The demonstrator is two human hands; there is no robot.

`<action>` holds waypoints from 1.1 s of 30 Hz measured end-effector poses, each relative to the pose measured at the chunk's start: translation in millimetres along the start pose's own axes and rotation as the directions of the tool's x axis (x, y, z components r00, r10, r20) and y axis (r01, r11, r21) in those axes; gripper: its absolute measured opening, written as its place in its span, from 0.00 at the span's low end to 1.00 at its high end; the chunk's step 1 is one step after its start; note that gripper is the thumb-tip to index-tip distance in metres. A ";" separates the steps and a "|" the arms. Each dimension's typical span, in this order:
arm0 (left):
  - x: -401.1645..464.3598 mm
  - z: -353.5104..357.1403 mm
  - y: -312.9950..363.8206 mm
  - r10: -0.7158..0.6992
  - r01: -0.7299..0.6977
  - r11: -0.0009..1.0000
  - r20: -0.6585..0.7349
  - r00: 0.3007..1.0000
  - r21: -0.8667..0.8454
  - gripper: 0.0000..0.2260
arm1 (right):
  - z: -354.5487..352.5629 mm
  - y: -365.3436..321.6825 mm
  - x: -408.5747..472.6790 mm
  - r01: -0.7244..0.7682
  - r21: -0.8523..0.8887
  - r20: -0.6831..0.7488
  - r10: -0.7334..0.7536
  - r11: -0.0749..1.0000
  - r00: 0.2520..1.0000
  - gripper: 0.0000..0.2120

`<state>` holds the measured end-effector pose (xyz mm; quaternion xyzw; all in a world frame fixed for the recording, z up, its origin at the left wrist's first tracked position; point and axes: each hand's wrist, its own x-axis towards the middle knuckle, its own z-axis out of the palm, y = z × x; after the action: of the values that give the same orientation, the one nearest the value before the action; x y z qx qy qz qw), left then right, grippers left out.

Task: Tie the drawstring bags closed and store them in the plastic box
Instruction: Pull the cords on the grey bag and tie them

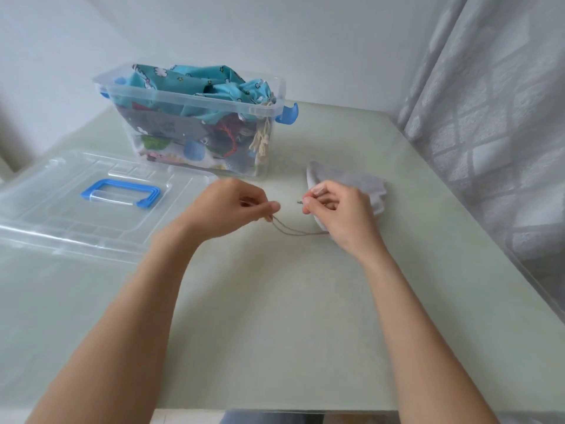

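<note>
From the head camera we can read no brand, label or writing on anything; the prints on the fabric in the plastic box (195, 117) are pictures only. Our left hand (232, 206) pinches the grey drawstring (290, 229) between thumb and fingertips, fingers curled, and the cord sags from that pinch to the table (275, 316) and runs right under our right hand (336, 215). Our right hand's thumb and forefinger are pinched on a short cord end, the other fingers curled. The grey drawstring bag (351, 185) lies flat on the table behind and partly under that hand, just in front of the box's right corner. The box holds a teal bag (195, 78) on top of others. Its clear lid (91, 206) with a blue handle (120, 192) lies to the left.
</note>
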<state>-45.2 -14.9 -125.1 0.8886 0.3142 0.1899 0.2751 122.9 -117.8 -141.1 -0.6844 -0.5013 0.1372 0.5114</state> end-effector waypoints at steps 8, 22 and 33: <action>12.2 22.3 42.2 -0.002 -0.150 0.798 -0.251 0.968 -0.583 0.08 | 0.0 -9.9 -6.3 -0.086 0.164 0.160 0.060 0.983 0.985 0.03; 4.0 53.7 40.4 0.147 -0.288 0.905 -0.408 0.901 -0.311 0.02 | -22.5 -9.5 -2.8 -0.244 0.598 0.102 0.230 0.763 0.968 0.09; 21.0 69.6 35.5 0.075 -0.163 0.842 -0.189 0.979 -0.514 0.03 | -46.5 -2.4 -13.3 -0.001 0.161 -0.003 0.001 0.987 1.000 0.07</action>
<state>21.7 -49.8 -154.2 0.7786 0.2155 0.3568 0.4692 148.0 -154.9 -123.0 -0.6413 -0.4876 0.1763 0.5656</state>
